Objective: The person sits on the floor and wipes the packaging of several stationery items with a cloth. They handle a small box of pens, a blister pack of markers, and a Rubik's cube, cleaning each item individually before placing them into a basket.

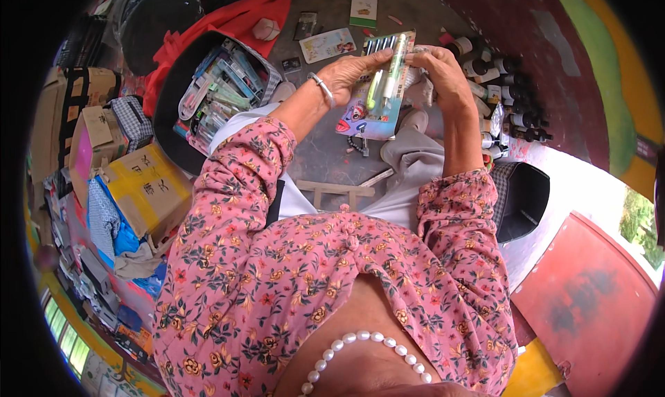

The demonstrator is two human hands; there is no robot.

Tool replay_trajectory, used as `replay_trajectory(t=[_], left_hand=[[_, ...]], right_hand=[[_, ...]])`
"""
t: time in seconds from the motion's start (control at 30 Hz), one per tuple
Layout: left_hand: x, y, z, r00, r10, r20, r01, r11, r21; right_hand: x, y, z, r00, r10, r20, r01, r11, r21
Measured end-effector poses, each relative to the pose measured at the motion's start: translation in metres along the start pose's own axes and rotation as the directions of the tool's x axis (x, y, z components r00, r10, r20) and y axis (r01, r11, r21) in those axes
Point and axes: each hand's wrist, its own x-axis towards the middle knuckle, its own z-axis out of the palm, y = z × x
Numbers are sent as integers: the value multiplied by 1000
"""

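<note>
In front of me, above the floor, I hold a colourful card pack of pens (377,125) with both hands. Several pens lie side by side in its upper part. A pale, whitish-green pen (395,68) lies lengthwise over the pack, and a bright green tip (372,93) shows beside it. My left hand (345,77) is closed on the pack's left edge, its thumb across the front and its other fingers mostly hidden behind. At the upper right edge, my right hand (443,75) is closed with bent fingers gripping the pack; its fingertips are partly hidden.
On my left stands a dark bin (166,102) full of packaged pens, beside a red cloth (239,16). Cardboard boxes (149,189) are stacked farther left. Several dark bottles (512,92) stand at right, near a black container (524,199). Cards (327,45) lie on the floor ahead.
</note>
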Motion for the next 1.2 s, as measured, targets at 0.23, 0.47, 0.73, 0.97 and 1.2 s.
replay_trajectory(t=[0.23,0.47,0.73,0.97,1.2], left_hand=[[-4,8,-5,994,-54,96,76,967,-243],[-7,13,-4,976,-120,183,175,929,-325],[-1,-1,-5,987,61,152,-17,962,-274],[-7,6,0,965,262,10,-258,956,-139],[-2,-2,3,898,441,-14,-435,890,137]], right_hand=[[-6,-6,-5,999,36,-17,-34,992,120],[-4,-1,-9,997,-23,-72,21,999,-30],[-10,-11,-15,957,13,-291,-12,1000,5],[-35,-27,-2,790,-466,-398,417,885,-208],[-23,-5,33,708,-565,-425,220,748,-626]])
